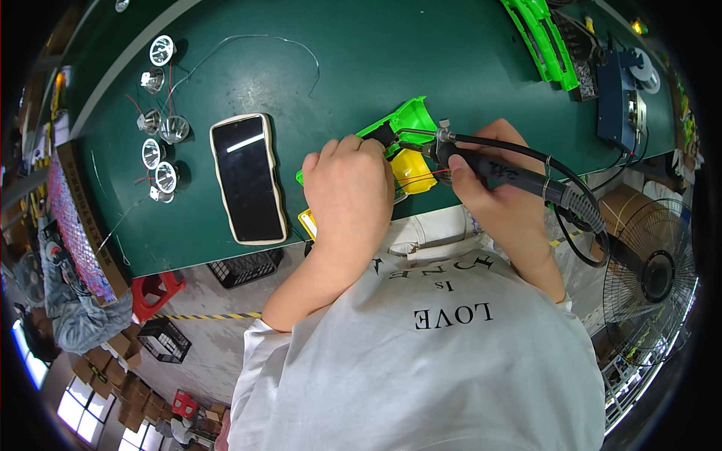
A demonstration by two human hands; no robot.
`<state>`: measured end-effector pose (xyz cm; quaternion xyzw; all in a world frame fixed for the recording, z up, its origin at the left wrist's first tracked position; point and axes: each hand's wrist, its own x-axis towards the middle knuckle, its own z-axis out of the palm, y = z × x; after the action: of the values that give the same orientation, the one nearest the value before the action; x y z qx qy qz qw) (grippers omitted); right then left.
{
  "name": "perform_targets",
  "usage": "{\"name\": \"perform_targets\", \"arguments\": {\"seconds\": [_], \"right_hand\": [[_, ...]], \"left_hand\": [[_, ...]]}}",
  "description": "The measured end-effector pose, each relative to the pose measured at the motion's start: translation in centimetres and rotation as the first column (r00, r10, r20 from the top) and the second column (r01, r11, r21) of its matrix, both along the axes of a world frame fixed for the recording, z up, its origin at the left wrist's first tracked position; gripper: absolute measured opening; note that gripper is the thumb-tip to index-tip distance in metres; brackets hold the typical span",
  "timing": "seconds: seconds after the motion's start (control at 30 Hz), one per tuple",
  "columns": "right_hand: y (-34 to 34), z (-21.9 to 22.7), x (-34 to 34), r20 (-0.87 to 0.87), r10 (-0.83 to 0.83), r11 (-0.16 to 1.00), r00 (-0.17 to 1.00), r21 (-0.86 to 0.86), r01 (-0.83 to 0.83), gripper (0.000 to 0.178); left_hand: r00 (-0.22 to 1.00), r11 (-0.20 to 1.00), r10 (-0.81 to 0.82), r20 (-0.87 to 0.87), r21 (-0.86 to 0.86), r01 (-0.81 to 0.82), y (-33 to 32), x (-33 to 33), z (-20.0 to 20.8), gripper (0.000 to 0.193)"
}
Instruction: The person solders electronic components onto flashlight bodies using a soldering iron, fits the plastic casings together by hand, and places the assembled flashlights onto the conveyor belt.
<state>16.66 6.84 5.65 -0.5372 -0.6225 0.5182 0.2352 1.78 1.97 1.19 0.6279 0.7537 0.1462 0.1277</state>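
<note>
My left hand (347,184) is closed over a bright green plastic housing (412,116) near the table's front edge, its fingertips hidden under the palm. A small black part (381,135) sits in the housing by those fingers. In my right hand (505,199) is a soldering iron (500,169) with a dark handle, a metal feed tube and a trailing cable. Its tip points left and lies at or just above the black part; contact cannot be made out. Below the tip is a yellow plastic piece (415,171), with thin red and black wires crossing it.
Left of my hands lies a phone (250,180) in a pale case, screen dark. Farther left are several reflector cups (174,129) with wires. More green housings (545,45) and a blue device (617,98) stand far right. Beyond the edge is a fan (656,276); a person (83,316) is at left.
</note>
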Motion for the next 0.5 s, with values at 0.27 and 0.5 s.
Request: {"name": "perform_targets", "arguments": {"seconds": [0.27,0.5], "right_hand": [[0.07,0.07,0.11,0.036,0.027,0.999,0.999,0.032,-0.028,0.013],[0.13,0.15,0.06,0.056,0.037,0.999,0.998,0.027,-0.038,0.013]], "left_hand": [[1.000,1.000,0.006,0.000,0.002,-0.006,0.00,0.06,0.04,0.006],[1.000,1.000,0.019,-0.009,-0.001,-0.019,0.08,0.18,0.07,0.006]]}}
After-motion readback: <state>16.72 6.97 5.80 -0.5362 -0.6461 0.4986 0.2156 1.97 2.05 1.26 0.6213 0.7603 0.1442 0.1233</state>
